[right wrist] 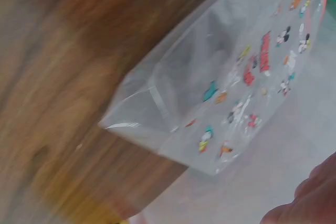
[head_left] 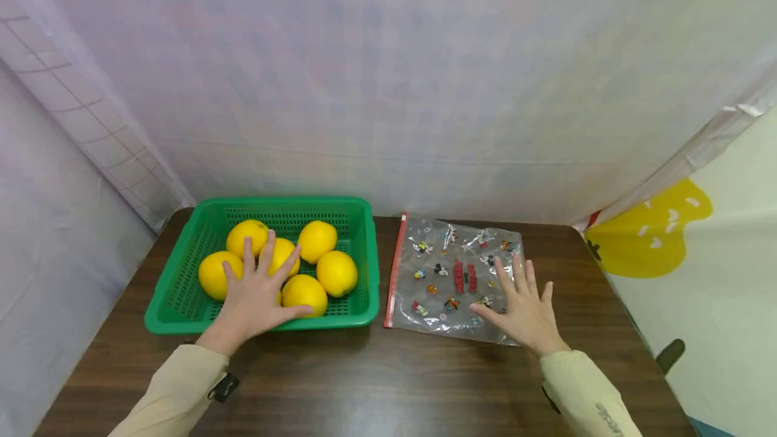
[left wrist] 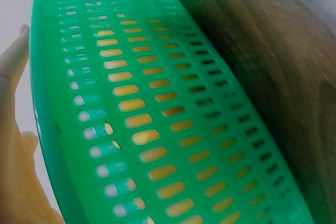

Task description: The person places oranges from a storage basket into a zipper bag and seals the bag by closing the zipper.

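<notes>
On the left of the table stands a green plastic basket point(head_left: 371, 255) with slotted walls, holding several round yellow fruits point(head_left: 336, 274) that look like lemons. My left hand point(head_left: 255, 299) is spread over its front part, hiding some of the fruit, and grips nothing. From the left wrist, the basket's slotted side point(left wrist: 58, 145) fills much of the view, with yellow showing through. A clear zip bag point(head_left: 440, 292) printed with cartoon figures lies flat to the right, its red closure strip facing the basket. Over the bag's right edge my right hand point(head_left: 525, 312) is held with fingers spread, holding nothing.
The dark wood-grain table point(head_left: 376, 383) extends in front of both things. A pale cloth curtain point(head_left: 388, 100) hangs right behind the table's back edge, with another sheet at the left. Yellow printed shapes point(head_left: 649, 241) show on the pale surface at the right.
</notes>
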Motion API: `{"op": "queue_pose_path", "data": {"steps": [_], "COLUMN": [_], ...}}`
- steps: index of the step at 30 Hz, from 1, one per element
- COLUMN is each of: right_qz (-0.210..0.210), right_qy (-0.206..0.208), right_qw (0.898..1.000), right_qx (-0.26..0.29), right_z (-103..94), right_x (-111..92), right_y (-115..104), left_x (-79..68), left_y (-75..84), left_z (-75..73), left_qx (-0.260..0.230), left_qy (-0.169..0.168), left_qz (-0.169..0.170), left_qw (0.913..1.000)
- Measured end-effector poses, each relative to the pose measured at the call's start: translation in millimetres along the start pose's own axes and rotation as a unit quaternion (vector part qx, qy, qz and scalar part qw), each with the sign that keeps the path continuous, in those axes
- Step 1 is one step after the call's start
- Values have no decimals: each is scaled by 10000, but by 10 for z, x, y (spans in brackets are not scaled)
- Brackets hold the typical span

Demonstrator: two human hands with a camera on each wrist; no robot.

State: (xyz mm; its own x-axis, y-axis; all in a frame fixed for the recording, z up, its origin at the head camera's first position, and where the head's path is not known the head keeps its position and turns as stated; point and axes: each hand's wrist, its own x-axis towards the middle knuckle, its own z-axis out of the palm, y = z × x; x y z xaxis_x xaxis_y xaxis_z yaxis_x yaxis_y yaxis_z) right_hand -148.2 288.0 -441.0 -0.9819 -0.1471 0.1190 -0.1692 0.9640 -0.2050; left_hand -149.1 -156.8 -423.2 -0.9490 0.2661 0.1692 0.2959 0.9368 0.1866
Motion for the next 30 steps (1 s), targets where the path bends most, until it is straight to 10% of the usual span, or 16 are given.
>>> {"op": "queue_pose_path", "data": {"steps": [30], "right_qz": [-42], "right_qy": [-179], "right_qw": [9997], "right_qx": [183], "right_z": [139], "right_x": [614], "right_y": [-647], "left_x": [202], "left_y": [640], "left_z": [24], "left_qx": [-596], "left_qy": [-372], "left_qz": [1], "left_qw": [9975]}}
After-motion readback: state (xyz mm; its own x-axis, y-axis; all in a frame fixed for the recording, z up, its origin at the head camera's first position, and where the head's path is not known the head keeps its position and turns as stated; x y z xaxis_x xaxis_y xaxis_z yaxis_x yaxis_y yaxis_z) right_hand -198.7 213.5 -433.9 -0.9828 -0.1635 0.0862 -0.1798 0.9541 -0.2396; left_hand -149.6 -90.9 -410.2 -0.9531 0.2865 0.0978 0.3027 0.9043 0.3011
